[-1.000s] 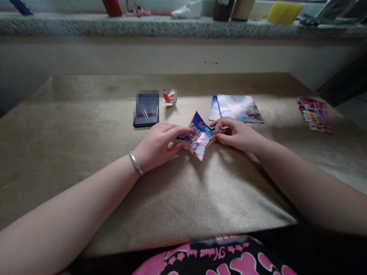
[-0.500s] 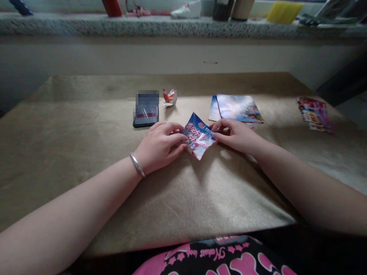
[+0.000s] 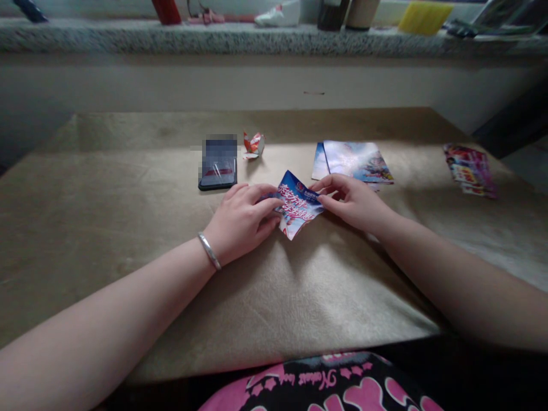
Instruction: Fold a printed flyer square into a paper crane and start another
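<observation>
A folded piece of glossy printed paper [image 3: 296, 206], blue with pink lettering, lies on the tan table [image 3: 128, 188] between my hands. My left hand [image 3: 242, 220], with a silver bangle at the wrist, pinches the paper's left side with curled fingers. My right hand [image 3: 353, 201] pinches its right corner between thumb and fingers. Both hands rest on the tabletop, and the paper's lower point sticks out toward me.
A dark phone [image 3: 218, 168] lies behind my left hand, with a small folded red and white paper figure [image 3: 254, 145] beside it. Printed sheets [image 3: 353, 161] lie behind my right hand, more leaflets [image 3: 470, 169] at far right. A stone ledge [image 3: 214, 39] with assorted items runs along the back.
Both hands have drawn closer together and the paper is folded narrower. Its right flap has been folded in, and the lower point has shifted slightly left.
</observation>
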Available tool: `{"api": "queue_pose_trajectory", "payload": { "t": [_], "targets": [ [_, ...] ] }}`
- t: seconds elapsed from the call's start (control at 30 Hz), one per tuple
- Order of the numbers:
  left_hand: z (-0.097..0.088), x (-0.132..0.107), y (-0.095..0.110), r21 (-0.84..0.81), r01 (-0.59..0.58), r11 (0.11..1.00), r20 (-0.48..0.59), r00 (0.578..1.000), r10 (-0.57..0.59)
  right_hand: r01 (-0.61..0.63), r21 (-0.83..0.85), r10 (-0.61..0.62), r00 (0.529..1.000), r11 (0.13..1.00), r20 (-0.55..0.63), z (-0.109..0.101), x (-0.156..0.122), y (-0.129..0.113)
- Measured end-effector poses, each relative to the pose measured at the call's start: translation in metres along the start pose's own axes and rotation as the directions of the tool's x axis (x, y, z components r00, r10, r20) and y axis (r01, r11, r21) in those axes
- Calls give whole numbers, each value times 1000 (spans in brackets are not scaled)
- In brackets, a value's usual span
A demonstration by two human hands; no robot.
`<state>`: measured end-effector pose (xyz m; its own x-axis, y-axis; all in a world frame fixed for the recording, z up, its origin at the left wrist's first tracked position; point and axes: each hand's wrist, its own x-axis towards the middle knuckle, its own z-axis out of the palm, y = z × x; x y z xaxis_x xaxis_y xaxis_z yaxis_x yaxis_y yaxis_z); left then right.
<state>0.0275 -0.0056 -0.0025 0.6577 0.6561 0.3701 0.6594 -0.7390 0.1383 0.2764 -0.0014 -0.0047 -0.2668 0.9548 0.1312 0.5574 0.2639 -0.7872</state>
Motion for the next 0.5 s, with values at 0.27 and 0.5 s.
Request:
{"api": "queue_pose_trajectory", "payload": {
  "t": [0.27,0.5],
  "targets": [
    [1,0,-2,-104,-27,994,-24,999,24,-26,298,-31,982,954,185,-5,-1,-1],
    [2,-1,-3,-149,45,988,-11,999,-47,-55,330,-37,963,942,268,-6,-1,0]
  ]
}}
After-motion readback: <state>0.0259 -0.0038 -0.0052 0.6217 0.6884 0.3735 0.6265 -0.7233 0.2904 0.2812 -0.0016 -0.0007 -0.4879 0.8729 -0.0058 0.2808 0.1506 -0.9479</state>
